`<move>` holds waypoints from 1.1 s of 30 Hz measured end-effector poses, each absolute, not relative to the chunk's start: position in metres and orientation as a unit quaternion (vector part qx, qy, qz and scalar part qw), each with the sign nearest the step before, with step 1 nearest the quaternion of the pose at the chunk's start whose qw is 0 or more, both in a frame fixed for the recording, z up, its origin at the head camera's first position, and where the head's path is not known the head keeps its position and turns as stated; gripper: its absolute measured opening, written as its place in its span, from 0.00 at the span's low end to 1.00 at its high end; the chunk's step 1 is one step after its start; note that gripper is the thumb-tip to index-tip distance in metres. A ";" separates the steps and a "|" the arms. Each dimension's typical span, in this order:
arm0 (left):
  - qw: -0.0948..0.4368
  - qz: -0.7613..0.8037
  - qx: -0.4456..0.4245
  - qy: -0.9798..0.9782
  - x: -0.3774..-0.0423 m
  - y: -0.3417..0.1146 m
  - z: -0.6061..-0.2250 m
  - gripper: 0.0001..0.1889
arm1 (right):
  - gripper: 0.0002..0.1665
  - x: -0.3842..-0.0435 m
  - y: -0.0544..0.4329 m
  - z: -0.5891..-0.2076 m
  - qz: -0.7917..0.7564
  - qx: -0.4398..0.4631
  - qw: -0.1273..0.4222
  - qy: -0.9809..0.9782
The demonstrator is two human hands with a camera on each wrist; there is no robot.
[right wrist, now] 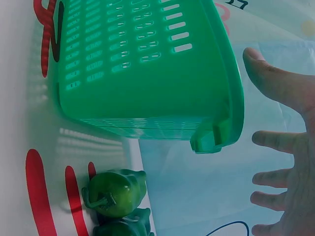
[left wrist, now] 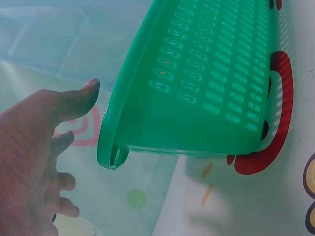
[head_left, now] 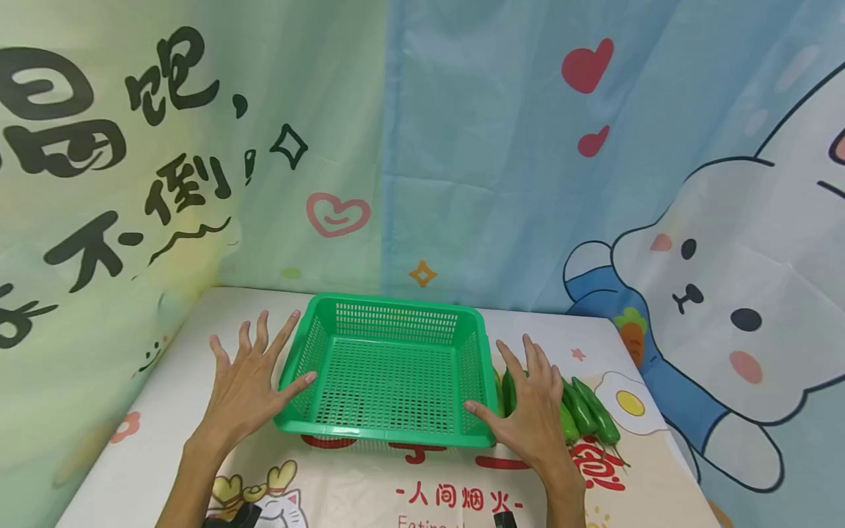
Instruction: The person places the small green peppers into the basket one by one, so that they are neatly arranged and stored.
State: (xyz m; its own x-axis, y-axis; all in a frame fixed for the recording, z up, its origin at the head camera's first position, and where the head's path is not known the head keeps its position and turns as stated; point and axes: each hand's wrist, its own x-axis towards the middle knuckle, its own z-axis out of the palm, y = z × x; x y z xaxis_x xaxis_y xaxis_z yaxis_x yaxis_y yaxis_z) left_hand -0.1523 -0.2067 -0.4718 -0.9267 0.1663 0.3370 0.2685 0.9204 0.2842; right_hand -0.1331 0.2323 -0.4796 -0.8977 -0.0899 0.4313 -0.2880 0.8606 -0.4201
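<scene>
A green plastic basket (head_left: 389,434) with slotted walls stands on the table, its inside bare in the head view. My left hand (head_left: 247,385) is spread at the basket's left side, with the thumb overlapping the rim in the head view. In the left wrist view, that thumb (left wrist: 81,101) shows a small gap from the rim. On the other side, my right hand (head_left: 536,403) spreads its fingers beside the right rim. The right wrist view shows its thumb (right wrist: 268,78) apart from the basket wall (right wrist: 147,93). Neither hand holds anything.
Several green peppers (head_left: 597,414) lie to the right of the basket, partly behind my right hand. A printed mat (head_left: 343,488) covers the table's front part. Patterned curtains (head_left: 462,147) hang behind and along both sides of the table.
</scene>
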 end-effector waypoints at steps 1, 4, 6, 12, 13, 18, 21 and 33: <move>0.155 -0.166 -0.112 -0.967 -0.152 -0.206 -0.472 0.55 | 0.64 -0.133 0.233 -0.479 0.244 0.100 0.202 -0.943; 0.152 -0.169 -0.111 -0.968 -0.152 -0.206 -0.472 0.55 | 0.63 -0.131 0.233 -0.478 0.244 0.101 0.201 -0.943; 0.148 -0.181 -0.107 -0.966 -0.153 -0.206 -0.472 0.54 | 0.63 -0.131 0.233 -0.478 0.245 0.102 0.201 -0.943; 0.148 -0.285 -0.072 -0.944 -0.157 -0.202 -0.474 0.40 | 0.62 -0.130 0.232 -0.478 0.255 0.102 0.197 -0.941; 0.151 -0.305 -0.062 -0.938 -0.158 -0.202 -0.474 0.37 | 0.62 -0.130 0.232 -0.478 0.258 0.099 0.194 -0.941; 0.172 -0.368 -0.012 -0.914 -0.172 -0.198 -0.480 0.26 | 0.59 -0.129 0.232 -0.479 0.284 0.085 0.185 -0.937; 0.178 -0.381 0.008 -0.907 -0.183 -0.195 -0.484 0.22 | 0.58 -0.128 0.234 -0.478 0.305 0.079 0.185 -0.931; 0.139 -0.512 0.022 -0.847 -0.208 -0.189 -0.508 0.18 | 0.54 -0.122 0.245 -0.479 0.329 0.051 0.179 -0.926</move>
State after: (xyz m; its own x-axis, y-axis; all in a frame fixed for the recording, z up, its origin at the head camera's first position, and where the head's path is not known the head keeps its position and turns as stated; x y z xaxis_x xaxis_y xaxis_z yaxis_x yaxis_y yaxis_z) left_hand -0.2077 -0.1890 -0.5079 -0.9602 -0.1804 0.2133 0.1052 0.4740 0.8742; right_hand -0.1220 0.2451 -0.4789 -0.9307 0.0237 0.3651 -0.2121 0.7781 -0.5912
